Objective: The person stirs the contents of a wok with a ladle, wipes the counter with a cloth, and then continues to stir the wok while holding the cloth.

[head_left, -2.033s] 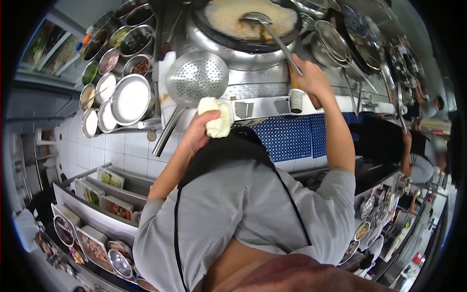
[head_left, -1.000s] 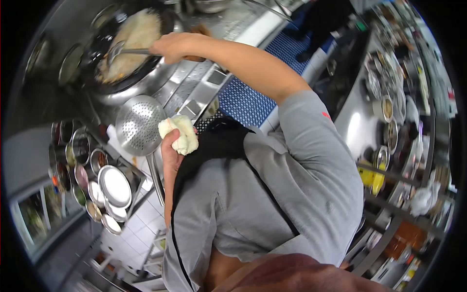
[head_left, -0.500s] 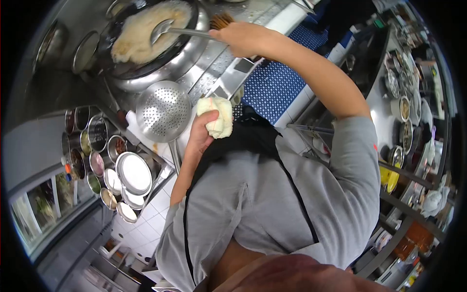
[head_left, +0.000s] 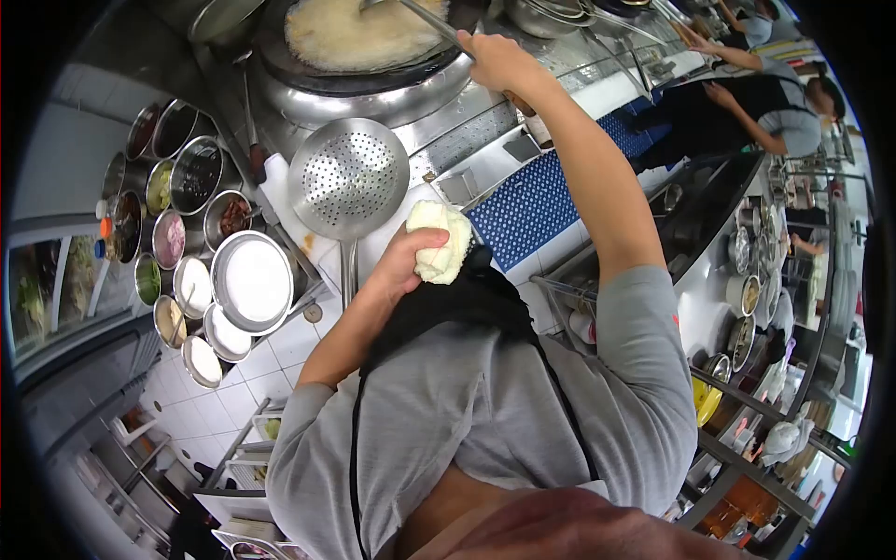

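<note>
the work in hand looks like stirring: the right hand [head_left: 495,58] is closed around the long handle of a ladle [head_left: 425,17] whose bowl end reaches into the wok [head_left: 364,65], which is filled with a pale, frothy mass at the top of the view. the left hand [head_left: 401,266] sits well apart from the right, held near the chest and clamped on a folded white cloth [head_left: 437,241], close to the black apron. just beside that hand a perforated skimmer [head_left: 348,177] lies on the steel surface [head_left: 485,121], its handle running down toward the person. to the left stands a cluster of round seasoning containers [head_left: 177,233], some lidded. other people work at a counter in the upper right. i judge the stirring to be mid-course; the next move would call for a steady sweep of the ladle through the wok, with the cloth ready for gripping the hot rim.
</note>
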The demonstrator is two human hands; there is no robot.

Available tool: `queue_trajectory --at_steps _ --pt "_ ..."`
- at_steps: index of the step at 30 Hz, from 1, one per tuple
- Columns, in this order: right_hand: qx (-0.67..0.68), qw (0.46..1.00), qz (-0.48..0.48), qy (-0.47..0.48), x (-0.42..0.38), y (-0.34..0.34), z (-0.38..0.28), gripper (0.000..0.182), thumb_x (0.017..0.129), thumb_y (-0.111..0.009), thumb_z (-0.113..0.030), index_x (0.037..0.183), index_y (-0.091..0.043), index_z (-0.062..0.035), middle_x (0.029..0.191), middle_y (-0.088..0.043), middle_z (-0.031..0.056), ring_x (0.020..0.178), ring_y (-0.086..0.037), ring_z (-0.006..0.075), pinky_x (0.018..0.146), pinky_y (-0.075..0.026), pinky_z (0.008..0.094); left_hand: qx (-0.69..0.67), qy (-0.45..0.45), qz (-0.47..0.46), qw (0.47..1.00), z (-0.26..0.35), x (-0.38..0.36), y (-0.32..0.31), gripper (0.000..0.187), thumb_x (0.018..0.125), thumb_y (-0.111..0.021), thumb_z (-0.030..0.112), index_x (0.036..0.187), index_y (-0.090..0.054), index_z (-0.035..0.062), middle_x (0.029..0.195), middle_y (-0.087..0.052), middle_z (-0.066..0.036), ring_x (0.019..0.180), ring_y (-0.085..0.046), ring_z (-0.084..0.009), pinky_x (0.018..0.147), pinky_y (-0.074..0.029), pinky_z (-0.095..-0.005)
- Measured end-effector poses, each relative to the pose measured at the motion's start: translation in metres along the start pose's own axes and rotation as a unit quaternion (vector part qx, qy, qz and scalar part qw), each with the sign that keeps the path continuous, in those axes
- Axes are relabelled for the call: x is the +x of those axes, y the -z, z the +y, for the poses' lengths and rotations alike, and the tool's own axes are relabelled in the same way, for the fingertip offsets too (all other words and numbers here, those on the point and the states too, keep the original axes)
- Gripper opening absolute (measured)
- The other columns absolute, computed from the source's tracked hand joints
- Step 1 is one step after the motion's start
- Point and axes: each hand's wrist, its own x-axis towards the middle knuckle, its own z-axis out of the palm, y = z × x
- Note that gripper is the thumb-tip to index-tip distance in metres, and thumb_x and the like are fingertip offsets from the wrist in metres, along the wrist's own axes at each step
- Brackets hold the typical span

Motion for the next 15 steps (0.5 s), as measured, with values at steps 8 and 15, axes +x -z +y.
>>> queue_trajectory --at_steps 8,15 --pt "0.12 0.992 -0.033 -0.028 0.057 -0.005 -0.03 0.063 0.079 -0.062 -0.012 0.141 -0.049 -0.005 0.084 -0.068 0.0213 0.071 -0.069 0.0319 0.069 -0.055 0.0419 -0.024 -0.078 0.068 0.994 0.003 -0.033 0.007 0.048 0.079 -0.069 0.01 0.123 -0.053 -0.0033 0.105 -0.066 -0.015 0.089 -0.068 -0.0256 0.077 -0.058 -0.039" --pt "0.158 0.985 -0.07 0.027 0.03 0.008 -0.041 0.071 0.08 -0.062 -0.009 0.148 -0.042 -0.0053 0.061 -0.06 0.011 0.049 -0.059 0.0191 0.051 -0.05 0.0355 -0.026 -0.111 0.061 0.992 -0.004 -0.042 0.018 0.046 0.081 -0.07 0.017 0.12 -0.058 -0.0031 0.101 -0.068 -0.015 0.085 -0.069 -0.026 0.075 -0.059 -0.0389"
